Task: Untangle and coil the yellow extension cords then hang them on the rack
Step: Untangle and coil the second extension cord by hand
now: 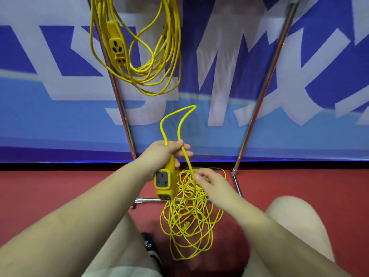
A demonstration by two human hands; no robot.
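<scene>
Gripping the neck of a yellow socket block (166,181), the left hand (162,154) is also pinching a loop of its cord (179,120) that is arching upward. The right hand (209,181) is hovering just beside the trailing strand, fingers loosely curled, perhaps touching it. Below, a tangled cord (189,220) is lying on the red floor (60,186). Another coiled cord (143,47) is hanging on the metal rack (259,100).

A single head-worn camera looks forward and steeply down, close over both forearms, onto the red floor (60,186) and banner (259,126).
</scene>
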